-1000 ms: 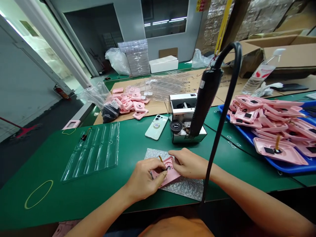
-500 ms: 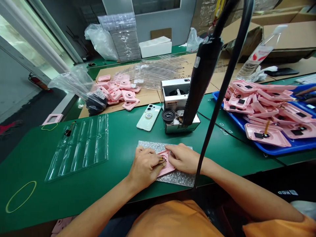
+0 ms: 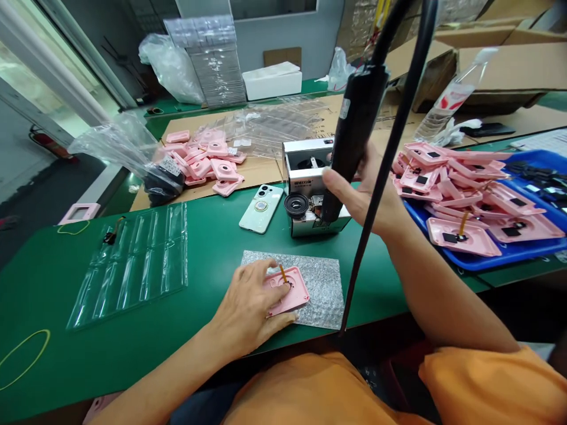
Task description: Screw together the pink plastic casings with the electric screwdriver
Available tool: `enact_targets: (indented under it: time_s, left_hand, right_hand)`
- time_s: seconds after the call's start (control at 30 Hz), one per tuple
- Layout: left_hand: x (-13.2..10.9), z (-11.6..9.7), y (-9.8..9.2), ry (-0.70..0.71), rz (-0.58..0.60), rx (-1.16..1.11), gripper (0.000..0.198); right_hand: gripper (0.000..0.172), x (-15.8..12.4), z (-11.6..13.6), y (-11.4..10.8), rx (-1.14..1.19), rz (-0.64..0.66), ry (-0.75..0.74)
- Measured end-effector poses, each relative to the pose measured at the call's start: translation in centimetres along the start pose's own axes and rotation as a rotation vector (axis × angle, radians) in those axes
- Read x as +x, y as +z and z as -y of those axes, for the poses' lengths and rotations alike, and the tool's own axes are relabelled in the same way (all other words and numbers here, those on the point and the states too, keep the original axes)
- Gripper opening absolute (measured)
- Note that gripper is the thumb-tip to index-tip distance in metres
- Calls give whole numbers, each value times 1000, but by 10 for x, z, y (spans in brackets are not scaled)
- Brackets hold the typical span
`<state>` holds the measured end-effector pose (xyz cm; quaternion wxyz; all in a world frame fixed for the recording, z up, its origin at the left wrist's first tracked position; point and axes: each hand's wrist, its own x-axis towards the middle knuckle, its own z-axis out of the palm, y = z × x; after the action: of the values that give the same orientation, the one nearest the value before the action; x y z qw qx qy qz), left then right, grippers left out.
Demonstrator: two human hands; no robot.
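Note:
My left hand (image 3: 254, 298) holds a pink plastic housing (image 3: 297, 288) down on a silvery foam sheet (image 3: 325, 289). Its index finger presses beside a small dark part inside the shell, and the thumb lies along the near edge. An orange ribbon cable (image 3: 282, 273) sticks up from that part. My right hand (image 3: 370, 192) is wrapped around a black electric screwdriver (image 3: 353, 127), with the thumb across its front and most fingers hidden behind. The screwdriver's tip end is at the front of a silver screw feeder (image 3: 305, 178).
A phone (image 3: 261, 208) lies left of the feeder. Pink housings fill part of a blue tray (image 3: 469, 262) at right; others are heaped on cardboard (image 3: 261, 171) at back left. A clear plastic tray (image 3: 133, 260) lies left. The black cable (image 3: 376, 195) hangs before my right arm.
My right hand has left the pink housing and moved up to the electric screwdriver, closing around it. My left hand stays on the housing, its fingers shifted slightly. The view has moved a little.

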<state>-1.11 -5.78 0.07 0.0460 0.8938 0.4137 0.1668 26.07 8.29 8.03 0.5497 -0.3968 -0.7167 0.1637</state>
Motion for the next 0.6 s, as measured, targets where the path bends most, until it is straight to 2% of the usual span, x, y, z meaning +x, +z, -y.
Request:
enact_targets:
  time_s: [0.07, 0.13, 0.2, 0.27, 0.33, 0.4, 0.5, 0.53, 0.6]
  left_hand:
    - [-2, 2, -1, -3, 44, -43, 43]
    - [1, 4, -1, 17, 86, -86, 36]
    - [9, 7, 0, 49, 88, -114, 33]
    - [21, 12, 3, 94, 81, -161, 35]
    - [32, 18, 8, 133, 83, -235, 37]
    - [40, 23, 16, 143, 80, -293, 40]
    - [46, 27, 29, 111, 49, -292, 44]
    - [46, 27, 33, 92, 29, -276, 45]
    - [44, 25, 41, 54, -14, -247, 45]
  right_hand:
    - [48, 11, -1, 12, 135, 66, 1]
    - [50, 12, 4, 20, 235, 57, 13]
    - [50, 4, 11, 21, 303, 7, 33]
    - [46, -9, 14, 16, 416, 21, 63]
    - [39, -25, 11, 8, 594, 141, 122]
    - [31, -39, 3, -2, 753, 315, 227]
    - [33, -52, -7, -11, 814, 550, 395]
    - [36, -54, -6, -12, 793, 565, 429]
    - [40, -51, 0, -10, 738, 430, 445]
